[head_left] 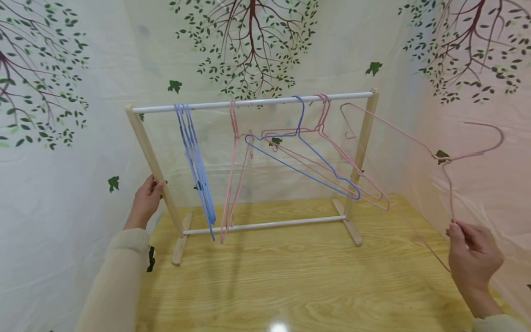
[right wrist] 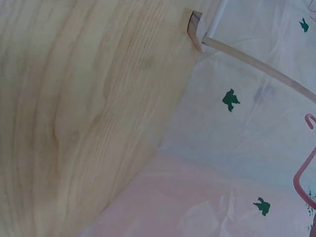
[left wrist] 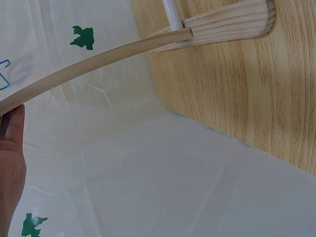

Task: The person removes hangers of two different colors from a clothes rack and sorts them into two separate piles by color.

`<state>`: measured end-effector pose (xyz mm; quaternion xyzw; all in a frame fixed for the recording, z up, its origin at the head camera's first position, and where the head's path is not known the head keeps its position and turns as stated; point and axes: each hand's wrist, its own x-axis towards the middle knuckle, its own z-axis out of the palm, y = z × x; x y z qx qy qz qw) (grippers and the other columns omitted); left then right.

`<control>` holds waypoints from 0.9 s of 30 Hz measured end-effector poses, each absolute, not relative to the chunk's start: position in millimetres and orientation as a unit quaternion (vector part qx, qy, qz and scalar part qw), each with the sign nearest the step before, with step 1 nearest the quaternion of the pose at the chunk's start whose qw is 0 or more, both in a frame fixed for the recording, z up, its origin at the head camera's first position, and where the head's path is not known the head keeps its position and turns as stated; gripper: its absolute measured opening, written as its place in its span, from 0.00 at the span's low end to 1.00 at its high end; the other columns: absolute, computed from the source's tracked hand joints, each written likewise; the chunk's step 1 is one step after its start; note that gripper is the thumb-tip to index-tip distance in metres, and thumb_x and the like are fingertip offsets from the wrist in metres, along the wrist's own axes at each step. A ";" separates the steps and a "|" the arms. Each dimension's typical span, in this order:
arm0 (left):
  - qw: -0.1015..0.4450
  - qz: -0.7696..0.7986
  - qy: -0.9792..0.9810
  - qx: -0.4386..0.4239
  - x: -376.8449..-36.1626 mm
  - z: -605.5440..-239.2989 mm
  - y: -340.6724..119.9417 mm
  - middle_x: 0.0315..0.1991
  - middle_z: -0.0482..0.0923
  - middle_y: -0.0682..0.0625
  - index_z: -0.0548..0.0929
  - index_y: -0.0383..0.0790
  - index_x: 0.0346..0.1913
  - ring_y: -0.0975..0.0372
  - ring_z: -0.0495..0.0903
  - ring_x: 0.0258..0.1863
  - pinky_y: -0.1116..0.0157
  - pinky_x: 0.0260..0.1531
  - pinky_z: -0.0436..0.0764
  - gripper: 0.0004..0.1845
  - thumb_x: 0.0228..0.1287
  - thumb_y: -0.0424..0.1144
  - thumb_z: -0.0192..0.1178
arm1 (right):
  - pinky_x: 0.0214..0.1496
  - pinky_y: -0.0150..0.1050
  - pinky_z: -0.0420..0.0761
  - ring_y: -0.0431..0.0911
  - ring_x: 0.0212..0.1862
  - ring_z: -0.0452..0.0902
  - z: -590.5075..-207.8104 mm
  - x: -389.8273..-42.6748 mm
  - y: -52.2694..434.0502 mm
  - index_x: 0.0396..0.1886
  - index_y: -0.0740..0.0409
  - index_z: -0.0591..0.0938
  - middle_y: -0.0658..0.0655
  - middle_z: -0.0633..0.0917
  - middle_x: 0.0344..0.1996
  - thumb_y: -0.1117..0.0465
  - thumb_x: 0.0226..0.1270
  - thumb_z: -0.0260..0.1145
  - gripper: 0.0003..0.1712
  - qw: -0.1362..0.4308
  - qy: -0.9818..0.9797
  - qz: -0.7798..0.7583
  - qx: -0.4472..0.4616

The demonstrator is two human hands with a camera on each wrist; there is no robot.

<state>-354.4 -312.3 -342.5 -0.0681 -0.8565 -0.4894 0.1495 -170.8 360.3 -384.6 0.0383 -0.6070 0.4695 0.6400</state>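
Note:
My left hand (head_left: 146,199) grips the left wooden post (head_left: 143,143) of a clothes rack, about halfway up. In the left wrist view its fingers (left wrist: 15,126) lie against that post. Out to the right, my right hand (head_left: 476,258) pinches a pink wire hanger (head_left: 400,133) at one end, thumb against the fingers. This hanger is held in the air, its hook (head_left: 499,136) pointing right and its far end near the rack's right post (head_left: 368,124). Only part of the pink hanger (right wrist: 297,182) shows at the edge of the right wrist view.
Several blue hangers (head_left: 195,161) hang bunched on the left of the white top rail (head_left: 265,102). Pink hangers (head_left: 233,166) hang mid-rail; a blue hanger (head_left: 319,154) and more pink hangers (head_left: 338,150) hang farther right. The rack's wooden feet (head_left: 181,244) stand on a wood-grain table (head_left: 269,281).

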 end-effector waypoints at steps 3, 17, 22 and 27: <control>0.145 -0.490 -0.857 -0.066 -355.4 -342.0 -312.9 0.67 0.64 0.26 0.53 0.34 0.78 0.37 0.66 0.64 0.42 0.63 0.70 0.29 0.82 0.45 0.37 | 0.34 0.15 0.75 0.29 0.30 0.80 -387.8 -168.0 367.3 0.31 0.83 0.84 0.44 0.84 0.27 0.76 0.59 0.66 0.07 0.660 -0.576 0.482 0.039; 0.151 -0.486 -0.858 -0.075 -357.2 -340.9 -317.1 0.66 0.65 0.26 0.54 0.33 0.77 0.37 0.67 0.63 0.41 0.62 0.71 0.29 0.82 0.45 0.38 | 0.35 0.20 0.80 0.34 0.28 0.82 -386.2 -155.0 380.3 0.34 0.87 0.81 0.53 0.83 0.30 0.78 0.60 0.64 0.09 0.672 -0.499 0.547 0.035; 0.155 -0.489 -0.855 -0.080 -359.3 -341.8 -318.9 0.65 0.66 0.26 0.54 0.33 0.77 0.37 0.68 0.63 0.43 0.62 0.72 0.29 0.82 0.44 0.39 | 0.34 0.18 0.79 0.32 0.27 0.81 -387.8 -152.3 382.2 0.34 0.85 0.82 0.50 0.84 0.29 0.79 0.58 0.64 0.07 0.671 -0.510 0.537 0.026; 0.154 -0.494 -0.852 -0.082 -360.6 -342.2 -319.6 0.65 0.66 0.27 0.54 0.33 0.77 0.38 0.68 0.63 0.44 0.62 0.72 0.29 0.82 0.44 0.39 | 0.31 0.14 0.75 0.26 0.27 0.78 -402.7 -153.7 397.6 0.34 0.80 0.85 0.39 0.83 0.27 0.75 0.60 0.66 0.08 0.652 -0.593 0.469 -0.056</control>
